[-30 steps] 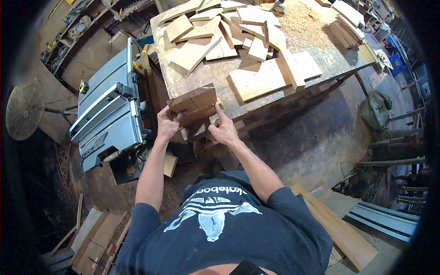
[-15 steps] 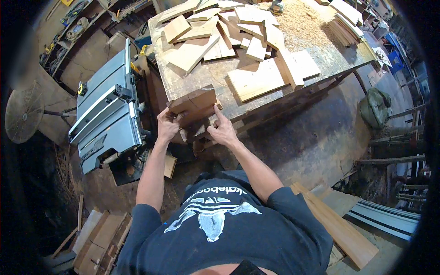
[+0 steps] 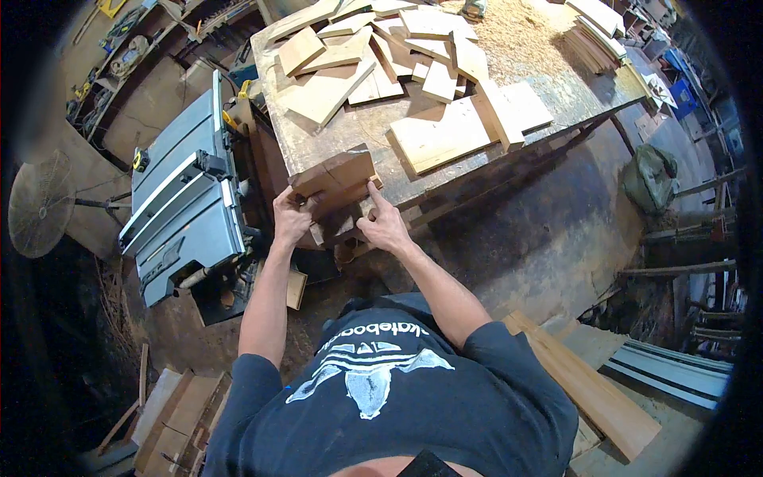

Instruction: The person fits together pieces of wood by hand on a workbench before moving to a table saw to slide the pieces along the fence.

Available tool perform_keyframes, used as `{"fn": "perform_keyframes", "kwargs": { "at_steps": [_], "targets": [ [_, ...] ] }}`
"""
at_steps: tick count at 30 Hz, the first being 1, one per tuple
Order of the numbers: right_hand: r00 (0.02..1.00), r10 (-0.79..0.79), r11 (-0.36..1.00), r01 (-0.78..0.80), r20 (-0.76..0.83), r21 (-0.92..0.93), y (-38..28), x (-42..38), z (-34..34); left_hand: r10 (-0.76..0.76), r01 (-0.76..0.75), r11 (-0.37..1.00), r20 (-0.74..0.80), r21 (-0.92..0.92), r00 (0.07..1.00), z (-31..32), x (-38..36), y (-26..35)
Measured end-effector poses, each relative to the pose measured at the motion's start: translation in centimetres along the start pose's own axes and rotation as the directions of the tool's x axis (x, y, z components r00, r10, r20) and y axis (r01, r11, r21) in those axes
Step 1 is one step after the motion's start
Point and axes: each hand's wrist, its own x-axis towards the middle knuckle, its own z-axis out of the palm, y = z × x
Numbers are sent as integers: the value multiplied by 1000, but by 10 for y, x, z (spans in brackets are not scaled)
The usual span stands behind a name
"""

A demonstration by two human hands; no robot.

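Observation:
Between my two hands a brown wooden board (image 3: 340,184) is held up at the near left corner of the workbench (image 3: 369,131). My left hand (image 3: 292,216) grips its left edge, thumb lying across the near face. My right hand (image 3: 385,226) holds the right edge, index finger stretched along it and the other fingers curled in. Beyond the board, several pale wood offcuts (image 3: 334,89) lie in a loose pile. A wide light plank (image 3: 441,137) rests nearer the front edge, with a narrower board (image 3: 501,119) across it.
A grey table saw (image 3: 179,187) stands left of the bench. Sawdust (image 3: 520,36) covers the far bench top, beside stacked thin boards (image 3: 592,49). A long plank (image 3: 584,385) lies at lower right, and a green bag (image 3: 650,179) sits on the right.
My grip on the board stays the same. The view has shifted slightly, so the bench and saw appear a little displaced.

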Motion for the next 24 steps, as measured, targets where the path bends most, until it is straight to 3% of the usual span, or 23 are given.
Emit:
{"fn": "perform_keyframes", "kwargs": {
  "at_steps": [19,22,24],
  "targets": [
    [998,-45,999,45,-37,-12,5,3,4,5,-3,995,-17,99,1000,-7,2,-19],
    [998,-48,999,48,-39,7,4,3,5,-42,43,997,22,-63,999,-6,3,-17],
    [998,-50,999,51,-41,18,4,4,5,-62,60,997,53,39,997,-8,3,-10]
  ]
}}
